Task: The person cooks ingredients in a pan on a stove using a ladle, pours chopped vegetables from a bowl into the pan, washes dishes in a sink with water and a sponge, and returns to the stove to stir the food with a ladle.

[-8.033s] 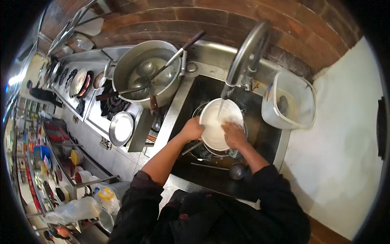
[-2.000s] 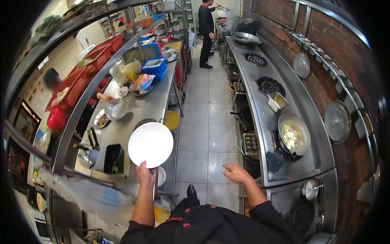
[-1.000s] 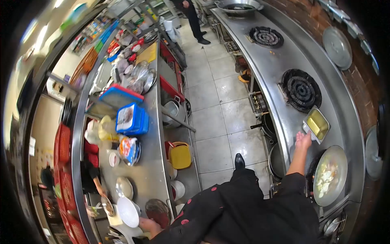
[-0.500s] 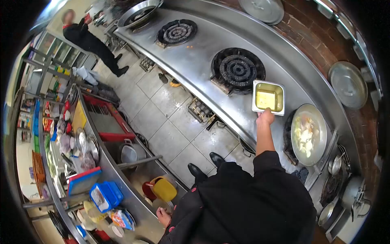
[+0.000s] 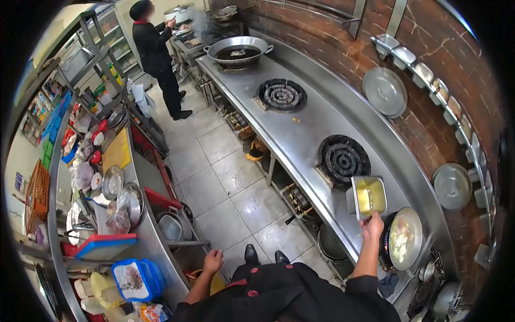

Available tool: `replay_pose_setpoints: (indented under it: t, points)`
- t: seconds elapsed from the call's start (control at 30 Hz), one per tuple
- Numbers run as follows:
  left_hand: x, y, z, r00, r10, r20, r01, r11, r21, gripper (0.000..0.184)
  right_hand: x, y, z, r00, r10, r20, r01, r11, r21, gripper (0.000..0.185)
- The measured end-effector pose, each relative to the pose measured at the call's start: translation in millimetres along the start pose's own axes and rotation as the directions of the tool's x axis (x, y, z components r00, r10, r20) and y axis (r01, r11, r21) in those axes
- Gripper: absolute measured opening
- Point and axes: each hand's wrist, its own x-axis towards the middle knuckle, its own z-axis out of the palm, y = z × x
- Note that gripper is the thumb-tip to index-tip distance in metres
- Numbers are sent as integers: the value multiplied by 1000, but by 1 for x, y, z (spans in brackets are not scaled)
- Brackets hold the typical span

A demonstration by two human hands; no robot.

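My right hand (image 5: pixel 371 227) grips the near edge of a deep rectangular steel pan (image 5: pixel 352 203), holding it tilted above the stove top. Yellowish liquid with a paler patch (image 5: pixel 370 196) shows inside the pan. Just to the right, a round wok (image 5: pixel 418 225) sits over a burner with pale and whitish food pieces (image 5: pixel 401 241) in it. My left hand (image 5: pixel 213 261) hangs low by the left counter, fingers curled in, and nothing shows in it.
Bare burners (image 5: pixel 343 156) line the long steel stove (image 5: pixel 316 129). A large wok (image 5: pixel 238 49) of dark liquid stands farther along. Another person (image 5: pixel 155 53) stands at the far end near a smoking grill (image 5: pixel 199 38). On the left, a counter holds a blue tub (image 5: pixel 153 276) and bagged items.
My view has swung up and toward the far end of the stove. The steel pan is now tilted more. My left hand has come forward into fuller view.
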Motion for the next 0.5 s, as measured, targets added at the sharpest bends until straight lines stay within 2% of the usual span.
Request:
replay_pose_setpoints:
  t: [0.03,0.1,0.13,0.17,0.2,0.23,0.27,0.3,0.33,0.4,0.43,0.5]
  points:
    - [12,4,-4,1000,10,14,-10,1000,-7,34,-20,-10,0,999,21,35,-20,1000,-23,17]
    - [28,11,-8,998,44,52,-51,989,142,37,-50,-25,-5,996,45,72,-40,997,-66,18]
    - [42,2,-7,997,47,65,-56,989,136,37,-62,-30,-10,996,47,76,-40,995,-88,18]
    - [61,-21,-6,995,46,88,-66,970,234,38,-73,-35,-18,989,42,139,-28,995,-101,18]
    - [71,-37,-8,993,43,110,-77,940,332,40,-85,-41,-26,991,35,130,-22,994,-104,18]
    - [72,-40,-10,992,46,120,-83,940,330,40,-98,-47,-34,992,20,126,-4,992,-123,17]
    - [76,-39,-13,980,11,198,-86,922,377,40,-108,-55,-38,992,2,126,15,991,-135,15]
    - [80,-37,-16,962,-27,271,-94,900,425,40,-128,-66,-36,999,-8,36,15,979,-202,13]
    - [85,-48,-15,960,-22,278,-104,897,429,40,-136,-74,-44,1000,-11,27,16,981,-196,13]
    - [90,-70,-7,953,-103,284,-42,885,463,37,-146,-85,-70,986,-164,-7,155,944,-293,11]
    - [92,-73,-6,953,-97,287,-52,881,470,37,-145,-90,-83,980,-198,34,199,933,-299,12]
    - [92,-77,-5,877,39,479,-388,646,657,32,-148,-105,-122,969,-246,4,235,923,-304,12]
